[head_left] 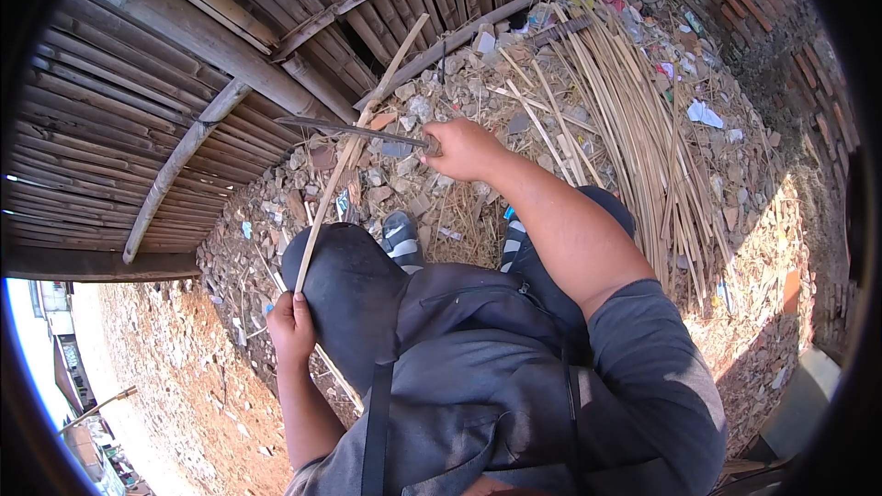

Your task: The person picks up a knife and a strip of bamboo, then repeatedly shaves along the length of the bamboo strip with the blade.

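Observation:
My left hand [290, 326] is closed round the lower end of a long split bamboo strip [322, 211], beside my left knee. The strip slants up and away from me, its far end close to the bamboo wall. In my right hand [467, 151] is the handle of a machete [312, 125], held out in front of my knees. Its dark blade points left and crosses the strip partway along. Other thin strips lie below my left hand, partly hidden by my leg.
A large bundle of bamboo strips [634, 119] lies on the ground to my right. The slatted bamboo wall [119, 119] rises at left and front, a brick wall [735, 0] at far right. Stones, broken brick and litter such as white paper [705, 114] cover the ground.

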`<act>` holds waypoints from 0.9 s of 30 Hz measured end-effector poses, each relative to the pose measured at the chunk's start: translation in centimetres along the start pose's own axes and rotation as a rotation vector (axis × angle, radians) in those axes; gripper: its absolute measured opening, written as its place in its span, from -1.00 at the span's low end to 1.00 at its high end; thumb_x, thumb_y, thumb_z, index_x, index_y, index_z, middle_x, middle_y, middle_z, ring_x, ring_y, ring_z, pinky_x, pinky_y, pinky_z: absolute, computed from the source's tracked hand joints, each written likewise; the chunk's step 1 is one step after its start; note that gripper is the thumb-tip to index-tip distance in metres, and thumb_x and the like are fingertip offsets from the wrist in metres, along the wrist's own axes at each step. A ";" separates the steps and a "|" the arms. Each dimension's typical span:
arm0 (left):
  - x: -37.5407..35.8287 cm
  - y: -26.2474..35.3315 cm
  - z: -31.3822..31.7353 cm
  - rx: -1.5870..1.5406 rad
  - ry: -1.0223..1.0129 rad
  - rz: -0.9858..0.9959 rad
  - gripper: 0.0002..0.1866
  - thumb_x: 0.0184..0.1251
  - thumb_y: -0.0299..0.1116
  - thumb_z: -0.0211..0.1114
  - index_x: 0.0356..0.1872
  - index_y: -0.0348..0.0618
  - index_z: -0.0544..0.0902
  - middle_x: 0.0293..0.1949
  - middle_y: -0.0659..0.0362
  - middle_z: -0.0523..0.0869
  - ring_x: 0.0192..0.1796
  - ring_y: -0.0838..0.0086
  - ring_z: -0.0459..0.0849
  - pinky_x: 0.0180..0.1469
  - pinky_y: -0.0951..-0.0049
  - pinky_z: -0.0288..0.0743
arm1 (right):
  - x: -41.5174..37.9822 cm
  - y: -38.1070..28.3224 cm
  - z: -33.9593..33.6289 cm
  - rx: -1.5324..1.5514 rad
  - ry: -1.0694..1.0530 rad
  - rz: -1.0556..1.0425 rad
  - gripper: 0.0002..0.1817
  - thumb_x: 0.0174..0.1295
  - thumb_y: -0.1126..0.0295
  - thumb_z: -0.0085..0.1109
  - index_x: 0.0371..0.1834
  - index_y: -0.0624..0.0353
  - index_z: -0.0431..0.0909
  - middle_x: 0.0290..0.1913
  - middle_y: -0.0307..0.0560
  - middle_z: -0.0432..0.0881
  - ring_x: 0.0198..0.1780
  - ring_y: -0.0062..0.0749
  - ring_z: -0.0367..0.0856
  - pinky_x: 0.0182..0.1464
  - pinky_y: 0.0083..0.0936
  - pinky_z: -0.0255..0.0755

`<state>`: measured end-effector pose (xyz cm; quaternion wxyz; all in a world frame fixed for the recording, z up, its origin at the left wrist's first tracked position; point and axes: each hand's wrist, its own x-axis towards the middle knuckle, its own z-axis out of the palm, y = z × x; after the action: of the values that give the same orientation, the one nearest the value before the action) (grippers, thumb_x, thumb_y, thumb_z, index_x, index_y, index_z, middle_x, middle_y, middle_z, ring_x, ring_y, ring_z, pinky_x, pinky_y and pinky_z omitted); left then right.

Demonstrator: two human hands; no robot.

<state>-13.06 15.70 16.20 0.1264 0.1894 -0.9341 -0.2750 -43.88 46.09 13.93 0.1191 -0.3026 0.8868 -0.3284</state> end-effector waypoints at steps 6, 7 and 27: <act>0.1 0.6 -0.3 -0.008 -0.012 0.004 -0.57 0.62 -0.25 0.12 -0.51 -0.28 0.42 -0.69 -0.01 0.41 -0.61 0.38 0.34 -0.49 0.22 0.26 | 0.2 0.0 -2.8 -0.106 -0.021 0.014 -0.56 0.22 0.17 0.42 0.11 0.14 0.68 -0.09 0.18 0.78 0.01 0.13 0.75 0.09 -0.02 0.61; 0.0 0.5 -0.2 0.002 -0.005 0.006 -0.57 0.62 -0.25 0.12 -0.51 -0.29 0.42 -0.69 -0.02 0.42 -0.61 0.37 0.34 -0.49 0.21 0.25 | 0.0 0.4 -3.3 -0.111 0.026 0.038 -0.53 0.21 0.14 0.43 0.14 0.11 0.68 -0.10 0.18 0.78 0.00 0.13 0.75 0.08 -0.03 0.61; 0.5 1.2 -0.8 -0.001 -0.088 -0.074 -0.53 0.63 -0.18 0.18 -0.51 -0.28 0.43 -0.69 0.04 0.41 -0.58 0.45 0.32 -0.49 0.26 0.25 | -1.3 -1.2 -3.9 -0.245 -0.043 0.050 -0.59 0.20 0.21 0.41 0.13 0.00 0.68 -0.08 0.13 0.78 0.03 0.07 0.76 0.11 -0.03 0.63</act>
<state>-13.61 16.03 17.61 0.0750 0.2117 -0.9309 -0.2881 -43.87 48.17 17.70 0.1085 -0.2996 0.9248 -0.2077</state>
